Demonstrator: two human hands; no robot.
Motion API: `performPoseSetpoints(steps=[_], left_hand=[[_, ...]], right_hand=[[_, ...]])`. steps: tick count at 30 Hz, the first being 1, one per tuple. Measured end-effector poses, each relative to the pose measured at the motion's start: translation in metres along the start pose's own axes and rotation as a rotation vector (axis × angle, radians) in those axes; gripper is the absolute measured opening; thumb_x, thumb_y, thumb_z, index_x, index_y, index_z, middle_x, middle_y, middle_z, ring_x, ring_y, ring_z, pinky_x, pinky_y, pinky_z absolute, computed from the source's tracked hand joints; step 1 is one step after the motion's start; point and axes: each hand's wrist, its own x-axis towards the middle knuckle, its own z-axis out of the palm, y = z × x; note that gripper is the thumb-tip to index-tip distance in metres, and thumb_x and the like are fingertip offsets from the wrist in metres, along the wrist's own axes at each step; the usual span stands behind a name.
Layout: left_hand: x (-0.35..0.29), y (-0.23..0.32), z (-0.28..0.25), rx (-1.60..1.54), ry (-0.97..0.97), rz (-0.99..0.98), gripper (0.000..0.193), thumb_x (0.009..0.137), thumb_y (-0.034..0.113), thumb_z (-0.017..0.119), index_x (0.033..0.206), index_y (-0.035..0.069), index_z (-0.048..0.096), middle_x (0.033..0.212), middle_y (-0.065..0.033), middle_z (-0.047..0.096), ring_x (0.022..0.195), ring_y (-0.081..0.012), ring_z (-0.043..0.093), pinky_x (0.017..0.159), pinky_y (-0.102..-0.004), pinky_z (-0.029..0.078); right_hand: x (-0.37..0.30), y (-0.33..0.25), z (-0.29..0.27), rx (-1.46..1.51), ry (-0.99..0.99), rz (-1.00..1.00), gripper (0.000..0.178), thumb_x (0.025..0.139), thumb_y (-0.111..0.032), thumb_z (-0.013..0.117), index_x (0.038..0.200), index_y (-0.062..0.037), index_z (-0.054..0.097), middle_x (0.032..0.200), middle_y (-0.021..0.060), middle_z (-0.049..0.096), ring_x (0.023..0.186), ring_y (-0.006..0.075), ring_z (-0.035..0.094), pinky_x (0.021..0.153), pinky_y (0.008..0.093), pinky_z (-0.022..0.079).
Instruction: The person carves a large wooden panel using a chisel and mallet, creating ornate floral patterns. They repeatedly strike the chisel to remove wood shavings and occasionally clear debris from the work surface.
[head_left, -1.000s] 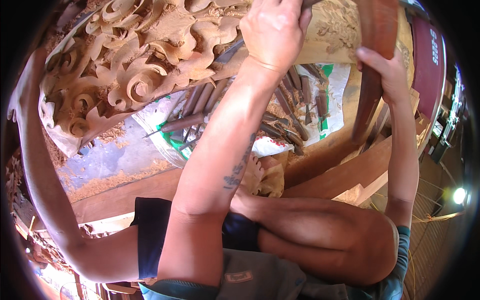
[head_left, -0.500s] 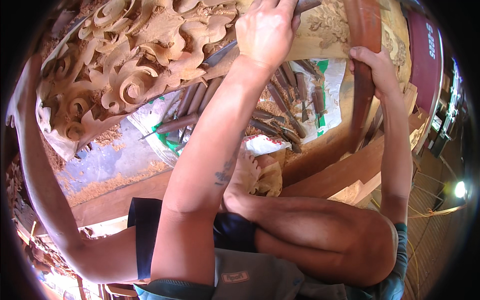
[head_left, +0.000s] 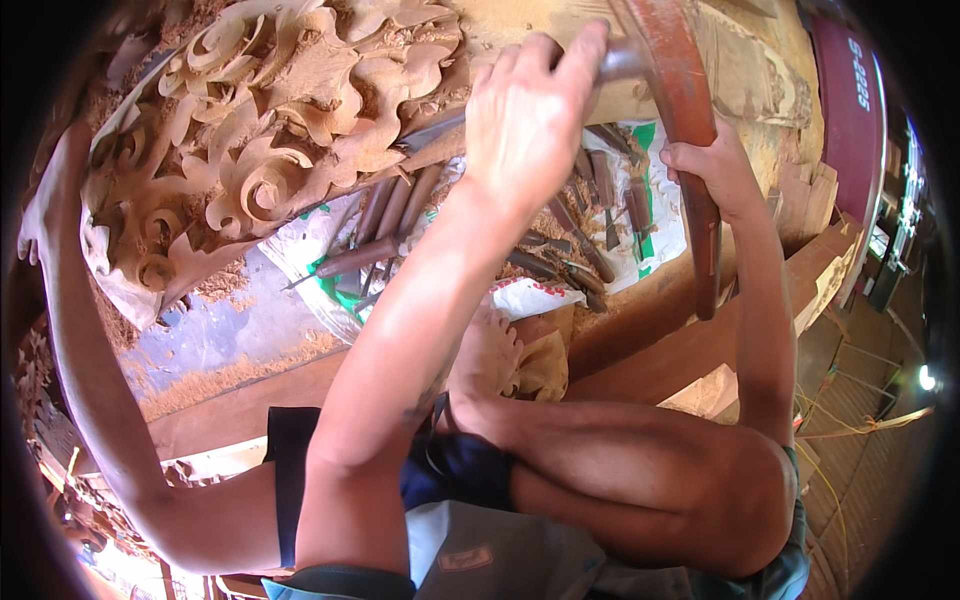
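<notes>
My left hand (head_left: 522, 118) is closed round a chisel (head_left: 624, 62), its handle end sticking out to the right and its metal blade pointing left toward the carved wood panel (head_left: 265, 185). The blade lies at the panel's right edge; whether its tip is in the wood I cannot tell. My right hand (head_left: 718, 172) grips a long, reddish-brown wooden mallet (head_left: 688, 100) by its lower part. The mallet's side is at the chisel's handle end, seemingly touching it. Raised scrolls and leaves cover the panel.
Several wooden-handled carving tools (head_left: 360, 257) lie on a white and green sheet (head_left: 662, 215) between the panel and my bare foot (head_left: 487, 355). Shavings (head_left: 225, 375) are strewn about. My other foot (head_left: 42, 225) rests left of the panel. A maroon object (head_left: 845, 120) stands at the right.
The mallet has swung left to the chisel's handle end, and my right hand has moved left and slightly down with it. My left hand has shifted a little toward me.
</notes>
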Motion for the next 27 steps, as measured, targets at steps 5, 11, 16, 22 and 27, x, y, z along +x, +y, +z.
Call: performPoseSetpoints(steps=[5, 11, 16, 22, 27], left_hand=[[0.004, 0.046, -0.016, -0.026, -0.093, 0.044, 0.044, 0.082, 0.017, 0.068, 0.125, 0.013, 0.059, 0.082, -0.0099, 0.062, 0.077, -0.0293, 0.068, 0.062, -0.0413, 0.058], [-0.002, -0.014, 0.022, 0.05, -0.012, 0.074, 0.039, 0.08, 0.035, 0.078, 0.114, 0.018, 0.069, 0.086, -0.0052, 0.067, 0.077, -0.0276, 0.069, 0.062, -0.0409, 0.057], [-0.002, -0.014, 0.027, 0.053, 0.063, 0.079, 0.032, 0.079, 0.029, 0.076, 0.107, 0.018, 0.065, 0.082, -0.0031, 0.064, 0.081, -0.024, 0.067, 0.063, -0.0387, 0.056], [0.002, -0.016, 0.027, 0.029, 0.092, 0.057, 0.032, 0.078, 0.027, 0.076, 0.106, 0.017, 0.064, 0.082, -0.0037, 0.064, 0.08, -0.0253, 0.067, 0.062, -0.0395, 0.056], [0.001, -0.005, 0.026, -0.067, 0.055, 0.007, 0.032, 0.08, 0.026, 0.074, 0.108, 0.015, 0.063, 0.084, -0.0063, 0.064, 0.082, -0.0273, 0.068, 0.064, -0.0412, 0.057]], right_hand=[[-0.008, 0.029, 0.004, 0.202, 0.063, 0.101, 0.028, 0.079, -0.008, 0.075, 0.101, -0.0009, 0.06, 0.079, 0.0049, 0.063, 0.065, 0.0138, 0.062, 0.061, 0.0286, 0.051], [-0.027, 0.021, 0.013, 0.21, 0.092, -0.001, 0.024, 0.081, -0.014, 0.072, 0.098, -0.0004, 0.062, 0.076, 0.0072, 0.063, 0.066, 0.0167, 0.062, 0.064, 0.0305, 0.051], [-0.03, 0.022, 0.003, 0.241, 0.122, 0.007, 0.024, 0.081, -0.011, 0.074, 0.098, 0.0002, 0.061, 0.077, 0.0074, 0.064, 0.067, 0.0161, 0.063, 0.066, 0.0304, 0.051], [-0.024, 0.015, -0.002, 0.355, 0.192, 0.028, 0.023, 0.082, -0.017, 0.073, 0.093, 0.0021, 0.065, 0.074, 0.009, 0.064, 0.066, 0.0175, 0.063, 0.062, 0.029, 0.051], [-0.021, 0.016, -0.005, 0.367, 0.183, -0.01, 0.025, 0.082, -0.019, 0.072, 0.093, 0.0024, 0.065, 0.073, 0.0096, 0.064, 0.065, 0.0182, 0.063, 0.062, 0.0307, 0.052]])
